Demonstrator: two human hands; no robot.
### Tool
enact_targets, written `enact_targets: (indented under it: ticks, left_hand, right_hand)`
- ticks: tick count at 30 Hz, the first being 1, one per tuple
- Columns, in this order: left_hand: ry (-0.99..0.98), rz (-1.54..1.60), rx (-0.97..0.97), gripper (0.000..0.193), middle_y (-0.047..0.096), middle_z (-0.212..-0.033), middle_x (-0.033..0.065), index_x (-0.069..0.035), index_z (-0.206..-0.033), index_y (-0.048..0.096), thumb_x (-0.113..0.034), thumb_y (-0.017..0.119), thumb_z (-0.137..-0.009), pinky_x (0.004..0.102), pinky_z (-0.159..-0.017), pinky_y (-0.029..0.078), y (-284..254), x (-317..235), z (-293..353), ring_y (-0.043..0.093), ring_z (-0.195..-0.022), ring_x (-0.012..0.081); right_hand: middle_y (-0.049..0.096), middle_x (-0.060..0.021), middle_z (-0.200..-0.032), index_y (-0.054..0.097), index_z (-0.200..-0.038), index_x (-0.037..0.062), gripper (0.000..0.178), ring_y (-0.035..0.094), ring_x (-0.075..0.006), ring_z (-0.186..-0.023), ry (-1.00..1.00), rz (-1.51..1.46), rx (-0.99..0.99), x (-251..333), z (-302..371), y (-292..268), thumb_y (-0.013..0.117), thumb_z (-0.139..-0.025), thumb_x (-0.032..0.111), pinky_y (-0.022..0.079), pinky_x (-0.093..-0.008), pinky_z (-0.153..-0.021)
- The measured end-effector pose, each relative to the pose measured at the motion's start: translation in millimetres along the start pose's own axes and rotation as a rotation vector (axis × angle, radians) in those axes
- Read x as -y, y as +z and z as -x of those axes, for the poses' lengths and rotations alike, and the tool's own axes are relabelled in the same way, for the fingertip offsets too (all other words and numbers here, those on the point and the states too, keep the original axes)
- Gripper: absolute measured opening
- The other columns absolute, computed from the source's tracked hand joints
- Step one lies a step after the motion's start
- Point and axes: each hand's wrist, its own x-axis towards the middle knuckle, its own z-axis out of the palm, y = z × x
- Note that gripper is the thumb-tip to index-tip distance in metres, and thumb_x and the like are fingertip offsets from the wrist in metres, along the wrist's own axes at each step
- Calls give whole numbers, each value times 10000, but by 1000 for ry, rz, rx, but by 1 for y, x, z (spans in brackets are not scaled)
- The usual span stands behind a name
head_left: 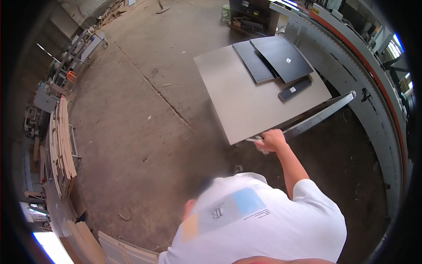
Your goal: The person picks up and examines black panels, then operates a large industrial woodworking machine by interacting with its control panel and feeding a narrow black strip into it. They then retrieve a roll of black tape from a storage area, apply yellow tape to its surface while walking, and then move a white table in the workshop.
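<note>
Head view, landmark: the pale grey tabletop (228,97).

Wearer's hands: neither left nor right can be made out; whether wide, narrow or holding something cannot be told.

Tabletop: one, roughly rectangular, lying ahead of the wearer's side, beyond a co-worker (272,224) in a white printed shirt, who is seen from behind.

Large dark panel (285,53): one, on the far right part of the tabletop, bearing a small white label (288,60).

Second dark panel (250,61): one, on the tabletop, left of the large panel and partly overlapped by it.

Narrow dark piece (299,87): one, labelled likewise, on the tabletop just on the near side of the large panel.

Co-worker's right hand (273,140): curled, at the near edge of the tabletop, well apart from the three dark pieces. Beside it, a pale narrow item (253,140); grip unclear.

Metal beam (321,115): one, long, along the near right side of the tabletop.

Machine (351,88): one, long, grey, with an orange stripe (347,35), right of the tabletop.

Dark shelf unit (250,20): one, loaded, beyond the far side of the tabletop; green stool (226,14) at its left.

Timber strips (63,145): a stack, well left of the tabletop across the concrete floor (145,105).

Orange stool (70,75): one, also far left of the tabletop, beyond the timber.
</note>
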Motion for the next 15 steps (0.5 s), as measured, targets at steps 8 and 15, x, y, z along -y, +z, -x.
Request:
enact_targets:
  ticks: [8,15]
  left_hand:
    - [-214,-137,153,366,743,-1133,157,-10,-1153,715,-304,593,-972,390,-936,521,-156,-90,-210,677,-1072,235]
    - [102,-106,273,338,754,-1061,135,-36,-1126,719,-312,625,-957,384,-889,541,-246,-209,-471,695,-1002,229]
  right_hand:
    - [776,-83,-996,822,-963,141,693,730,-266,-984,404,248,636,18,-59,-4,582,-805,770,530,-368,-810]
    - [622,-98,-1438,672,-1362,146,731,620,-326,-1282,955,-22,866,79,-159,-18,663,-815,630,472,-476,-1089]
